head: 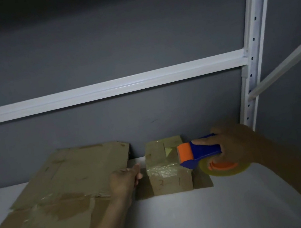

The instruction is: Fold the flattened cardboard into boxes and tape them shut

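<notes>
The small cardboard box (168, 172) stands at the back of the white shelf surface (212, 215), close to the grey wall (94, 43). Clear tape is stretched across its top and partway down its front face, and handwritten marks sit on that face below the tape. Loose flaps lie flat on the surface at its base, to either side.

The right hand (234, 143) is wrapped round the blue handle of a tape dispenser (201, 151). The dispenser's orange roller (185, 152) lies against the box's upper right edge. The roll of clear tape (225, 168) hangs under the handle, just right of the box.

The left hand (125, 179) is at the box's left side, holding nothing, its fingers (136, 171) fairly straight and pointing at the box. In the dim light it is unclear whether the fingertips actually touch the cardboard. The two hands are apart, with the box between them.

Left of the box a large sheet of flattened cardboard (58, 189), patched with old tape, lies on the surface, and the left forearm crosses its near right corner. Behind, a white shelf beam (121, 85) runs along the wall to a perforated upright (252, 37) at the right.
</notes>
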